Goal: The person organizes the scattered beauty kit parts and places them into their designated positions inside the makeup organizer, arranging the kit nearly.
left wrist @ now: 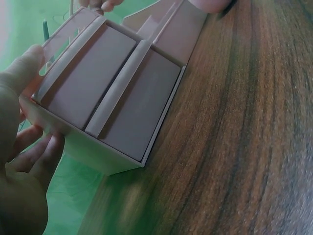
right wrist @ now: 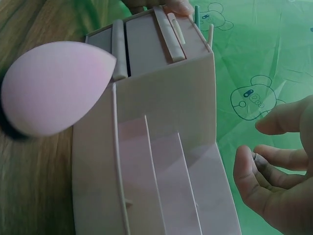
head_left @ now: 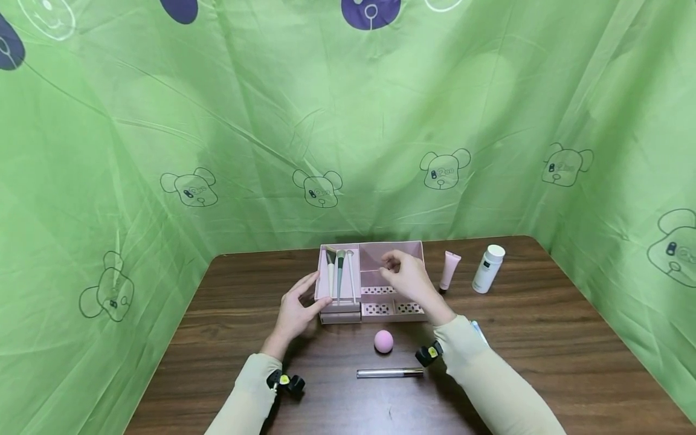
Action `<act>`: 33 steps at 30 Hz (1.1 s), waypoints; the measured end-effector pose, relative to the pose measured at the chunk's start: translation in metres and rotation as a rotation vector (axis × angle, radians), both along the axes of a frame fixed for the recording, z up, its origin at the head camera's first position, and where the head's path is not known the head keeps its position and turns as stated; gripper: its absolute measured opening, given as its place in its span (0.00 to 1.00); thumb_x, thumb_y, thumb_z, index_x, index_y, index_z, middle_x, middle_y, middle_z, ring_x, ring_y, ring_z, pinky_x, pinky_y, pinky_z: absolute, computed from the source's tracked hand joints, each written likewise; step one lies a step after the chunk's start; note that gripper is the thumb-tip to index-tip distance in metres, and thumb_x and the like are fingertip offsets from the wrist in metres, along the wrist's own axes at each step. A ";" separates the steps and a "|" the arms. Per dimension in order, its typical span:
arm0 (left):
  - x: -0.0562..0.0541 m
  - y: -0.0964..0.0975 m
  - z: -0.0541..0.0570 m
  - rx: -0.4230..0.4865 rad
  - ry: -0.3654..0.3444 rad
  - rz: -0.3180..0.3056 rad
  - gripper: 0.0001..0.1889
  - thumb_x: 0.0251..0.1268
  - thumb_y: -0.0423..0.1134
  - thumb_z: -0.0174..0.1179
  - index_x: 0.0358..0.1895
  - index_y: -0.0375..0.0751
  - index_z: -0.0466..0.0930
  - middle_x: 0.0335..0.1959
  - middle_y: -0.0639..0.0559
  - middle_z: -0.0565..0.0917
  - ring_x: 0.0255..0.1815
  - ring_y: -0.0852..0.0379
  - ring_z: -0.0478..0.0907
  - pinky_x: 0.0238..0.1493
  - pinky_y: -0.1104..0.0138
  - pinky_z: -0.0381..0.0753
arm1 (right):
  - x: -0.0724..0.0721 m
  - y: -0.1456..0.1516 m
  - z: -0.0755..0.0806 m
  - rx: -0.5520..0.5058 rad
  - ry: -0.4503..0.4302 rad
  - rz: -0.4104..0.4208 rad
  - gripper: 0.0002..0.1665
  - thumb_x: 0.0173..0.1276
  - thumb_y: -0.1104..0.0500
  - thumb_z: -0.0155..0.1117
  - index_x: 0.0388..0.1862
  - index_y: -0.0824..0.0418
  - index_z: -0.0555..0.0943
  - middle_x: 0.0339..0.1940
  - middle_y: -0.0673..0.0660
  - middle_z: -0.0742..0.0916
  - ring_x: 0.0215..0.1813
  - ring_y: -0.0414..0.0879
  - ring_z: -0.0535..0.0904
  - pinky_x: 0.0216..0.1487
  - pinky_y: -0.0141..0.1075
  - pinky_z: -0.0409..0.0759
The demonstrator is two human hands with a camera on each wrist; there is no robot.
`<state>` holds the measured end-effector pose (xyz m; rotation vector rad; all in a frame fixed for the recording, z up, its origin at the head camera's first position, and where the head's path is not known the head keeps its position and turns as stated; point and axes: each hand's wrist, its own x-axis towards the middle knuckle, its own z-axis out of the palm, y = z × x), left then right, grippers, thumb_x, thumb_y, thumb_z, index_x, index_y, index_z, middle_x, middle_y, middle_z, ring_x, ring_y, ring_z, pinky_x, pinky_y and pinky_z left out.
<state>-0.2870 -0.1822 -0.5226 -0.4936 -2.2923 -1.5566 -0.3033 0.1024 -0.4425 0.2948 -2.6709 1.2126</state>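
Observation:
A pink makeup organizer stands near the back of the table, two drawers stacked at its left front. Three makeup brushes lie in its upper left tray, bristles toward the back. My left hand holds the left front corner, thumb at the tray's front edge, fingers against the side wall. Over the right-hand compartments hovers my right hand, fingers loosely bent, thumb and fingertips apart with nothing between them. In front of the organizer sits a pink makeup sponge.
A silver tube lies across the table front. To the right stand a pink squeeze tube and a white bottle. A small blue-and-white item is partly hidden by the right sleeve. Green curtains surround the table.

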 end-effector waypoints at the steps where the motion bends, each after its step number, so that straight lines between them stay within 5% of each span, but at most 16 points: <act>1: 0.000 0.000 -0.001 0.001 -0.003 0.003 0.36 0.49 0.38 0.76 0.65 0.39 0.74 0.64 0.42 0.76 0.56 0.42 0.80 0.57 0.52 0.82 | 0.002 0.002 0.000 0.001 -0.002 0.000 0.16 0.61 0.57 0.67 0.48 0.59 0.82 0.34 0.51 0.87 0.37 0.43 0.82 0.42 0.37 0.83; 15: -0.001 -0.002 -0.002 -0.022 -0.018 0.006 0.36 0.49 0.43 0.76 0.66 0.45 0.75 0.64 0.47 0.77 0.58 0.47 0.79 0.59 0.54 0.81 | 0.016 0.025 -0.010 0.045 0.010 -0.041 0.15 0.60 0.57 0.68 0.47 0.57 0.83 0.31 0.48 0.86 0.33 0.39 0.81 0.39 0.35 0.81; 23: 0.007 0.003 0.009 -0.045 0.002 0.008 0.36 0.51 0.37 0.75 0.65 0.34 0.73 0.64 0.37 0.75 0.59 0.40 0.78 0.60 0.49 0.79 | 0.023 0.038 -0.013 0.046 0.003 -0.035 0.17 0.61 0.57 0.67 0.49 0.60 0.82 0.32 0.50 0.86 0.35 0.42 0.81 0.40 0.35 0.81; 28: 0.000 -0.001 -0.003 -0.048 -0.012 0.018 0.36 0.50 0.43 0.76 0.66 0.44 0.74 0.65 0.44 0.76 0.60 0.45 0.77 0.61 0.55 0.80 | 0.027 0.048 -0.017 0.048 0.006 -0.035 0.16 0.61 0.58 0.68 0.48 0.61 0.82 0.33 0.52 0.86 0.35 0.43 0.81 0.39 0.35 0.81; 33: 0.000 -0.002 -0.001 -0.061 -0.013 0.028 0.37 0.50 0.48 0.75 0.66 0.47 0.75 0.65 0.49 0.76 0.61 0.48 0.77 0.62 0.60 0.79 | 0.029 0.058 -0.019 0.038 0.021 -0.043 0.15 0.60 0.59 0.68 0.46 0.61 0.82 0.32 0.52 0.87 0.34 0.44 0.82 0.37 0.34 0.81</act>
